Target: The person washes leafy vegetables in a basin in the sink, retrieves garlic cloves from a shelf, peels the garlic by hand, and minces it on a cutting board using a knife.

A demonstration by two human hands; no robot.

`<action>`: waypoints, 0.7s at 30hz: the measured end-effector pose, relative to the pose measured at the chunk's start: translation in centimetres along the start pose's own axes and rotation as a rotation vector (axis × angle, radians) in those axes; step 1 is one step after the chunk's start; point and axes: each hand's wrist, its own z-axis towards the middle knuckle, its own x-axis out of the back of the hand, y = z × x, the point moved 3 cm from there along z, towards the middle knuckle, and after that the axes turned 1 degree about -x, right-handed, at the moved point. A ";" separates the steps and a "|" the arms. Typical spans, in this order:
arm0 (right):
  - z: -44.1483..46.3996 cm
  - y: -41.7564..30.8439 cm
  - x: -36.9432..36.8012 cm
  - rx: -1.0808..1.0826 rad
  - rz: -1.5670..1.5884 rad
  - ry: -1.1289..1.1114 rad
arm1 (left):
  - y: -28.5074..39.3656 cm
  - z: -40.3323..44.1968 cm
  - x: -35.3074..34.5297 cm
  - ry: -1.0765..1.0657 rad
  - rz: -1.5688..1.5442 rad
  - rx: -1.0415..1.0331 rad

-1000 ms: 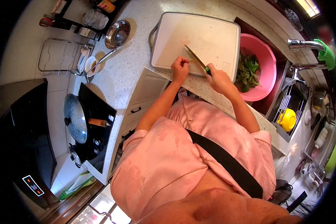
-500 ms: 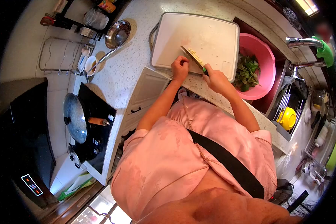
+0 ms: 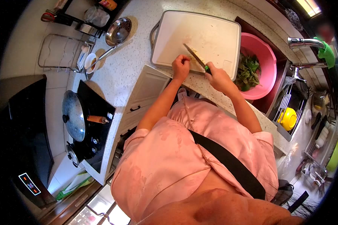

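My right hand (image 3: 218, 78) is closed around the handle of a kitchen knife (image 3: 195, 56), which has a green patch near the grip. The blade slants across a white cutting board (image 3: 171, 32) with a grey rim, its tip pointing away and to the left. Finely chopped pale bits lie along the blade; their kind is too small to tell. Just left of the knife, my left hand (image 3: 181, 68) rests at the board's near edge with its fingers curled in. Whatever those fingers may hold is hidden.
A pink basin (image 3: 268, 71) of leafy greens (image 3: 248, 73) sits in the sink right of the board, by the faucet (image 3: 306, 43). Leftward are a metal ladle (image 3: 118, 33), a small white bowl (image 3: 91, 63) and a lidded wok (image 3: 73, 116) on the stove.
The knife has shifted slightly away and to the right, so its blade now lies among the chopped bits. My left hand stays nearly in place. The view has tilted a little.
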 end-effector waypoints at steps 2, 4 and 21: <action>-0.1 0.0 -0.2 -0.006 -0.047 -0.012 | -0.3 0.1 0.0 -0.006 -0.015 -0.001; -0.3 -0.3 0.0 -0.012 -0.003 -0.009 | -0.6 0.3 0.0 -0.001 -0.027 0.001; -0.4 -0.2 0.7 -0.010 0.025 -0.023 | -0.3 0.1 0.2 -0.039 -0.140 0.065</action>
